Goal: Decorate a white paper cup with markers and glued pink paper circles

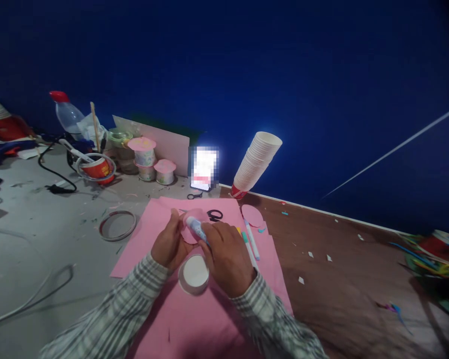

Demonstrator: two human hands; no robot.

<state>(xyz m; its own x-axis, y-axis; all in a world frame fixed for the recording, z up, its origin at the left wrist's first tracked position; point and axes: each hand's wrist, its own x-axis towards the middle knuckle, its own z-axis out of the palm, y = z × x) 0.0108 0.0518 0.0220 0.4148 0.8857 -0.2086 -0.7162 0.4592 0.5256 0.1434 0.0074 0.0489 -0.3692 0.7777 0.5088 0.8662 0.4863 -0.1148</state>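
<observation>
My left hand (171, 244) holds a pink paper disc (189, 236) between thumb and fingers. Closed around a white and pale blue glue stick (196, 228) is my right hand (226, 254), with the stick's end against or just over the disc; contact is hard to make out. Just below my hands, a short white paper cup piece (194, 275) stands on large pink paper sheets (187, 319). Black-handled scissors (214, 215) lie beyond my right hand, and their blades are partly hidden. A second pink disc (252, 216) lies to the right, beside white marker pens (252, 240).
A tall, leaning stack of paper cups (257, 162) stands by the blue wall, right of a lit phone (204, 168). Pink-topped small cups (165, 172), a roll of tape (117, 225) and a red cup (99, 169) are at left. Paper scraps dot the brown surface (333, 299).
</observation>
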